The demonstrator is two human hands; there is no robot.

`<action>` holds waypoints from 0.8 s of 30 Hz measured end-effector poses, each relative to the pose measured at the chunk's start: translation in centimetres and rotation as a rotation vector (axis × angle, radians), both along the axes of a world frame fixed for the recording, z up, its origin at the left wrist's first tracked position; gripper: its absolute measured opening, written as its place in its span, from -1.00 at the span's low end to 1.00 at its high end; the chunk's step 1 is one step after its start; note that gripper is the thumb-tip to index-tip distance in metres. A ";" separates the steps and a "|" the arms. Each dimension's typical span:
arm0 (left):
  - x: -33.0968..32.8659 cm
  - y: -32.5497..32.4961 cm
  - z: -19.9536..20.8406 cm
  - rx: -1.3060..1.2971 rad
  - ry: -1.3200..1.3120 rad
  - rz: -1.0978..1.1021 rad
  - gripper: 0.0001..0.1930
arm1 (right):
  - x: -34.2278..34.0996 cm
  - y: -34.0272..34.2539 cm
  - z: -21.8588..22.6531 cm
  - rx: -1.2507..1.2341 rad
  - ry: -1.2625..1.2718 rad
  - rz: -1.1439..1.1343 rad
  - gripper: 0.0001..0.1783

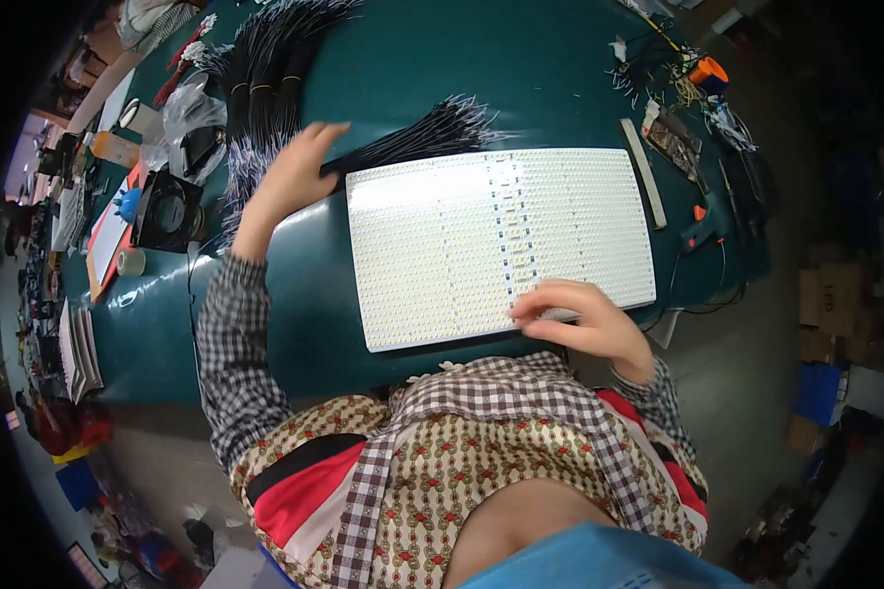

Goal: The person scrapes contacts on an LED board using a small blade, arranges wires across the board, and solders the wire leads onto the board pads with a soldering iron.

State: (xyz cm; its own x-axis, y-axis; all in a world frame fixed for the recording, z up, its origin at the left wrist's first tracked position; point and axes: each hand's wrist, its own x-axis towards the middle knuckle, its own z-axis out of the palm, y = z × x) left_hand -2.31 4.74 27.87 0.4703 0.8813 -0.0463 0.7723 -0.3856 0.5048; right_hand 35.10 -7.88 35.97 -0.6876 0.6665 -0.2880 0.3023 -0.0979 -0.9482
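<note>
White panel (413, 260) lies beneath the right hand (594, 324), with wires near the left hand (290, 177)

The fingers of the right hand are bent over the panel's near part, right of its middle, with the fingertips set at the lower end of a column of small dark parts. The thumb is brought close to them, a gap being left behind the tips; whether anything small is pinched there cannot be told. The fingers of the left hand are spread, with the thumb held apart, beyond the panel's upper left corner. Beside them is seen the near end of a bundle of black wires (413, 135); whether it is touched cannot be told.

The panel is laid flat on the green table (422, 69), its face covered with rows of small dots. Part of the wire bundle is laid along its far edge. Just past its right edge a pale strip (643, 172) is placed, followed by a teal-and-orange tool (697, 232). Farther off, an orange spool (708, 73) is seen at the far right. Beyond the left hand, tied black wire bundles (290, 74) are heaped; a black square device (167, 211) is set to the left, near a roll of tape (131, 261).
</note>
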 end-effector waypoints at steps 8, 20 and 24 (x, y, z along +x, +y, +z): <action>1.1 1.3 -4.2 0.141 0.146 -0.117 -0.49 | 4.4 -0.2 -1.5 -0.338 0.072 -0.445 -0.77; 0.2 1.8 -4.4 0.201 0.043 -0.052 -0.52 | 15.1 1.6 -2.1 0.421 -0.580 -1.273 -0.70; 0.8 2.0 -4.1 0.216 0.071 -0.085 -0.50 | 17.7 1.0 -3.4 0.248 -1.042 -1.266 -0.44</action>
